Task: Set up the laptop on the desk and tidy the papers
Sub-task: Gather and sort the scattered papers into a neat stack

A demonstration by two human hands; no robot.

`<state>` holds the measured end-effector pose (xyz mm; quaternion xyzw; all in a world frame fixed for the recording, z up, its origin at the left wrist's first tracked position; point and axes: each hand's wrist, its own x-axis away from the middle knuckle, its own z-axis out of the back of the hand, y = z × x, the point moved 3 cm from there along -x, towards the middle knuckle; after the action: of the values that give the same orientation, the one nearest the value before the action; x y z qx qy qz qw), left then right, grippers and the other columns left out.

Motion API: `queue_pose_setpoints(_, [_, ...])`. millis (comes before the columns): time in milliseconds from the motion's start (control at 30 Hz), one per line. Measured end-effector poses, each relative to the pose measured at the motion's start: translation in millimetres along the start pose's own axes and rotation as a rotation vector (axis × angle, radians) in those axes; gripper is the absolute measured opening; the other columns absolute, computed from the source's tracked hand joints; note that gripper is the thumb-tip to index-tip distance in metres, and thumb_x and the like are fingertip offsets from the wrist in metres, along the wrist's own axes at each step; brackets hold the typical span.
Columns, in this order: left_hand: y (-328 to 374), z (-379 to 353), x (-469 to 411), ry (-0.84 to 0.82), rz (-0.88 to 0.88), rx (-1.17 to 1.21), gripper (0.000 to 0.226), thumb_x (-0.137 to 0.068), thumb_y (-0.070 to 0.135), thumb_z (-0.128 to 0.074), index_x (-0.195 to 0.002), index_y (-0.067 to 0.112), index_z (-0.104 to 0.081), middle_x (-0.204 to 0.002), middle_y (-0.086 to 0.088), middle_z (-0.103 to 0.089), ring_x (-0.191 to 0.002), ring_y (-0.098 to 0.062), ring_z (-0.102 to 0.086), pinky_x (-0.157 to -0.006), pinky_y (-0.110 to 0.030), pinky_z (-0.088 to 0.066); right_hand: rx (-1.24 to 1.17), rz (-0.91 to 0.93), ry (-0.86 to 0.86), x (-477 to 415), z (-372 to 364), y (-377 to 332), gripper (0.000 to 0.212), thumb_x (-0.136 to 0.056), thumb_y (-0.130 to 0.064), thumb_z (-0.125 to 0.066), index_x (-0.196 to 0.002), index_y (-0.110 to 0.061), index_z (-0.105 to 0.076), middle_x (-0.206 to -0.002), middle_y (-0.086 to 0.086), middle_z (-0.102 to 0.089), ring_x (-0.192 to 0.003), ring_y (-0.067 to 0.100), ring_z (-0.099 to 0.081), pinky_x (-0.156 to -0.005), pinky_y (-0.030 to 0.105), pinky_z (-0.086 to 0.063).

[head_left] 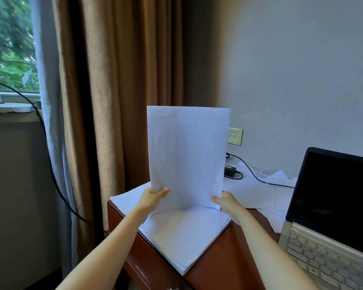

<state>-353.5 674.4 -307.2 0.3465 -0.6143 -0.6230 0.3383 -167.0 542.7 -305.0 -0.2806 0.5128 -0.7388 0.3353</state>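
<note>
— White stack of paper on the near corner of the brown desk?
— Yes, lying flat. Just above it, the left grip and right grip each pinch a lower side edge of an upright sheaf, thumbs in front.
— And the laptop?
— Open on the desk at right, screen dark. Loose sheets lie beyond, then a charger, its cable and a wall socket.

2 hands, 1 laptop, 1 desk, 2 paper stacks.
</note>
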Motion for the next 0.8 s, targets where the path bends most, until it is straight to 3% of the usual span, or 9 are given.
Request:
queue_pose_setpoints(133, [5.5,-1.0,-3.5,0.059,0.02,0.003,0.027,-0.094,0.021,-0.055,-0.112,0.001,-0.059,-0.086,-0.005,-0.062,-0.076,-0.019,-0.058,-0.064,-0.025,-0.047,0.12,0.066,0.114,0.9,4.4,-5.7,0.03,-0.1,-0.016,-0.042,-0.123,-0.003,-0.057,-0.121,0.014,-0.061,-0.108,0.028,-0.057,-0.095,0.038,-0.047])
queue_pose_setpoints(233, [11.1,-5.7,-4.3,0.044,-0.002,0.013,0.028,-0.095,0.019,-0.054,-0.114,0.0,-0.06,-0.081,-0.002,-0.062,-0.071,-0.015,-0.058,-0.063,-0.025,-0.047,0.118,0.142,0.24,3.7,6.3,-24.7,0.03,-0.1,-0.014,-0.037,-0.121,-0.005,-0.056,-0.101,0.012,-0.06,-0.078,0.025,-0.057,-0.062,0.027,-0.05])
queue_pose_setpoints(267, [13.3,-6.7,-2.9,0.052,-0.02,0.008,0.028,-0.094,0.019,-0.054,-0.116,0.002,-0.058,-0.088,-0.003,-0.064,-0.074,-0.014,-0.059,-0.064,-0.025,-0.048,0.133,0.158,0.268,4.0,7.5,-28.4,0.03,-0.1,-0.014,-0.035,-0.121,-0.007,-0.056,-0.093,0.009,-0.057,-0.071,0.023,-0.054,-0.056,0.025,-0.047])
queue_pose_setpoints(333, [17.6,-4.9,-0.9,0.115,-0.074,-0.002,0.04,-0.092,0.019,-0.058,-0.128,0.007,-0.047,-0.113,-0.006,-0.062,-0.093,-0.02,-0.061,-0.076,-0.03,-0.05,0.196,0.174,0.291,2.6,10.6,-29.2,0.032,-0.1,-0.014,-0.034,-0.122,-0.005,-0.056,-0.09,0.008,-0.055,-0.074,0.023,-0.051,-0.064,0.027,-0.043])
queue_pose_setpoints(433, [26.0,5.0,4.3,0.315,-0.152,-0.035,0.064,-0.086,0.012,-0.062,-0.14,0.005,-0.027,-0.134,-0.008,-0.047,-0.121,-0.027,-0.048,-0.094,-0.036,-0.042,0.273,0.132,0.212,7.2,11.3,-23.8,0.031,-0.099,-0.014,-0.035,-0.118,-0.003,-0.058,-0.084,0.007,-0.055,-0.073,0.021,-0.049,-0.063,0.026,-0.038])
queue_pose_setpoints(500, [33.8,13.0,10.7,0.473,-0.203,-0.229,0.072,-0.081,0.01,-0.064,-0.141,0.004,-0.025,-0.14,-0.014,-0.039,-0.128,-0.032,-0.038,-0.099,-0.04,-0.036,0.318,0.052,0.127,12.5,12.2,-19.9,0.028,-0.098,-0.014,-0.037,-0.113,-0.004,-0.06,-0.07,0.002,-0.048,-0.06,0.016,-0.041,-0.051,0.024,-0.03])
queue_pose_setpoints(567, [41.5,17.5,18.2,0.577,-0.243,-0.452,0.081,-0.077,0.009,-0.066,-0.145,0.006,-0.021,-0.144,-0.018,-0.03,-0.132,-0.034,-0.031,-0.105,-0.043,-0.028,0.374,-0.015,0.051,15.6,14.3,-16.6,0.025,-0.098,-0.016,-0.04,-0.112,-0.007,-0.059,-0.072,0.005,-0.047,-0.06,0.018,-0.037,-0.048,0.024,-0.026])
queue_pose_setpoints(667, [47.2,12.8,22.9,0.523,-0.296,-0.684,0.081,-0.079,0.006,-0.062,-0.147,0.013,-0.019,-0.152,-0.02,-0.012,-0.139,-0.034,-0.018,-0.112,-0.043,-0.017,0.488,-0.064,-0.04,18.2,17.8,-16.3,0.028,-0.098,-0.015,-0.039,-0.119,-0.007,-0.055,-0.083,0.007,-0.049,-0.063,0.016,-0.039,-0.049,0.024,-0.03])
queue_pose_setpoints(800, [43.8,-5.0,24.1,0.306,-0.281,-0.871,0.069,-0.085,0.011,-0.056,-0.146,0.017,-0.023,-0.154,-0.016,-0.011,-0.142,-0.031,-0.013,-0.113,-0.039,-0.017,0.706,-0.142,-0.077,22.0,19.3,-19.8,0.025,-0.098,-0.017,-0.039,-0.075,-0.007,-0.042,-0.068,0.003,-0.035,-0.056,0.017,-0.035,-0.047,0.023,-0.03])
